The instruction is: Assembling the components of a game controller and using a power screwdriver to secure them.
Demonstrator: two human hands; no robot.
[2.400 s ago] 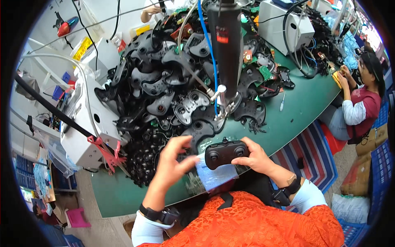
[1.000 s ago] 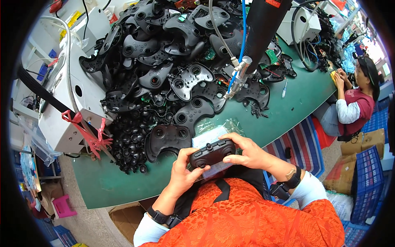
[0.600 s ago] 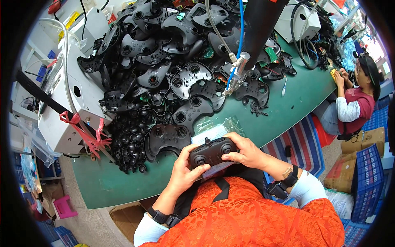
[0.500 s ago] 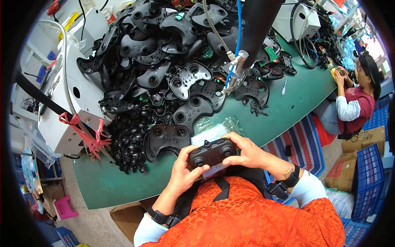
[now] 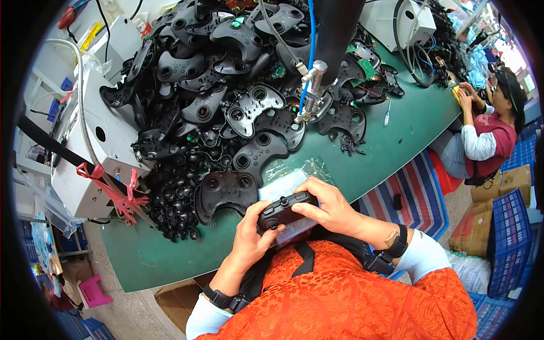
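Between my two hands, near the front edge of the green table, is a small black game controller (image 5: 285,209) with stubby thumbsticks. My left hand (image 5: 249,228) grips its left end, the thumb at the left stick. Wrapped round the other end is my right hand (image 5: 327,207), its thumb lying across the right stick and hiding it. Just beyond the controller lies a clear plastic bag (image 5: 297,177) with a whitish sheet. Left of that rests a black controller shell (image 5: 225,195), and a larger black shell (image 5: 259,154) lies behind it.
A heap of black controller shells (image 5: 238,39) covers the far table. Small round black caps (image 5: 173,198) are piled at left beside a white metal box (image 5: 99,141). An air-hose fitting (image 5: 313,90) hangs above the green table (image 5: 391,127). A co-worker (image 5: 490,130) sits at right.
My right thumb has moved over the right stick, and the controller has turned slightly. The whole view has shifted a little. Both hands keep their hold.
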